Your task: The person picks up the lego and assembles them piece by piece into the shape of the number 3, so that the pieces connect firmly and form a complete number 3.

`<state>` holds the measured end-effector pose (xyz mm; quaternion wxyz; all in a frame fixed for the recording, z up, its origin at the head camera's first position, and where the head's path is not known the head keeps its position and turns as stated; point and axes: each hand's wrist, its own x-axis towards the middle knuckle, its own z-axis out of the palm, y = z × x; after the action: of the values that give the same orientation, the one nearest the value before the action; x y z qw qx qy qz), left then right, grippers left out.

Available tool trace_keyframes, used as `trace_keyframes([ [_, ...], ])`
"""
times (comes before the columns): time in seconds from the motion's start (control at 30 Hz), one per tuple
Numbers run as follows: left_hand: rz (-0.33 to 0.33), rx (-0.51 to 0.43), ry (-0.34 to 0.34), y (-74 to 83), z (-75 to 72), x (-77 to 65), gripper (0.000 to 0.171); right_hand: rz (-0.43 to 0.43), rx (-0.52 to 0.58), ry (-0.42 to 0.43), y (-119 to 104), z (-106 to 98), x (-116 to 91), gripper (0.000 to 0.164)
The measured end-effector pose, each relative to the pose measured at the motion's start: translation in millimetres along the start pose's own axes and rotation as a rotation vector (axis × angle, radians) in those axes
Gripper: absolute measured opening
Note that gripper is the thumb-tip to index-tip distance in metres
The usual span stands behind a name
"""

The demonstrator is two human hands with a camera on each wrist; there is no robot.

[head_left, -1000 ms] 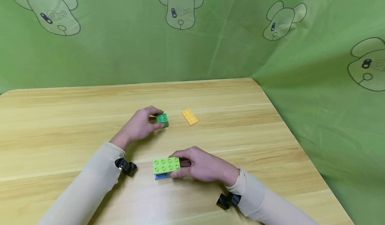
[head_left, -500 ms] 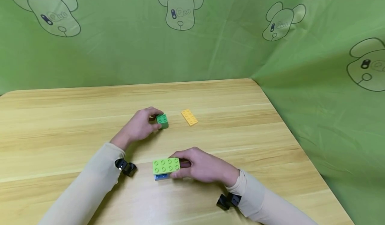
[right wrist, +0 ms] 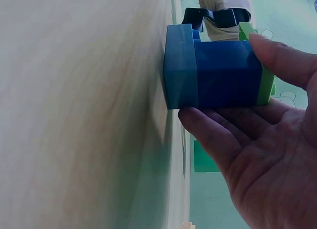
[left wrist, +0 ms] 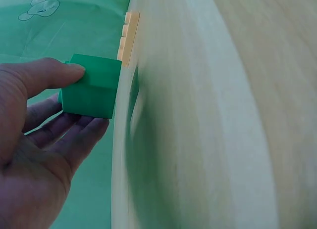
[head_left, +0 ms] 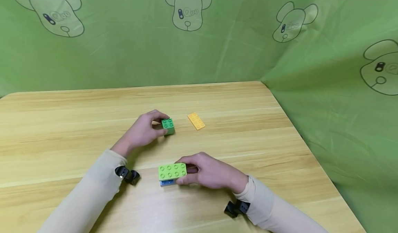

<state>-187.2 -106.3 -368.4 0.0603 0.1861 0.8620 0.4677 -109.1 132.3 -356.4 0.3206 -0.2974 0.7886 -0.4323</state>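
Note:
My left hand [head_left: 143,129] pinches a green two-by-two toy brick [head_left: 168,126] between thumb and fingers. In the left wrist view, that brick [left wrist: 91,86] is held just off the table, its shadow apart from it. Nearer me, my right hand [head_left: 209,170] grips a stack of toy bricks [head_left: 172,171] with a lime-green plate on top. The right wrist view shows a dark blue brick [right wrist: 228,73] in the middle of that stack and a lighter blue piece [right wrist: 181,66] at the table side. Fingers hide part of the stack.
A flat orange-yellow studded plate [head_left: 196,121] lies on the wooden table [head_left: 248,122], right of the green brick. Green cloth [head_left: 130,53] hangs behind the table and along its right side. Both wrists wear black cameras.
The left hand and green brick have shifted very slightly, with more of the brick's near side showing. My right hand and the stack have stayed in place.

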Motion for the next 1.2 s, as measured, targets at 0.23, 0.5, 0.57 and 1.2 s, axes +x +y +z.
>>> trace_keyframes([
  [0.23, 0.008, -0.016, -0.010, -0.1, -1.8, -1.8, 0.039, 0.006, 0.007, 0.002, -0.6, 0.0, -0.1, 0.029],
  [0.5, -0.029, -0.033, -0.044, 4.8, -3.1, -5.8, 0.040, 0.009, 0.011, 0.003, -1.3, 0.0, -0.7, 0.029],
  [0.57, -0.030, -0.034, -0.047, 6.3, -2.8, -7.0, 0.040, 0.007, 0.014, 0.002, -1.3, 0.1, -0.8, 0.029],
  [1.2, -0.022, -0.119, -0.078, 13.5, 0.7, -19.6, 0.041, 0.008, -0.002, 0.010, -1.3, 0.3, -0.6, 0.029],
])
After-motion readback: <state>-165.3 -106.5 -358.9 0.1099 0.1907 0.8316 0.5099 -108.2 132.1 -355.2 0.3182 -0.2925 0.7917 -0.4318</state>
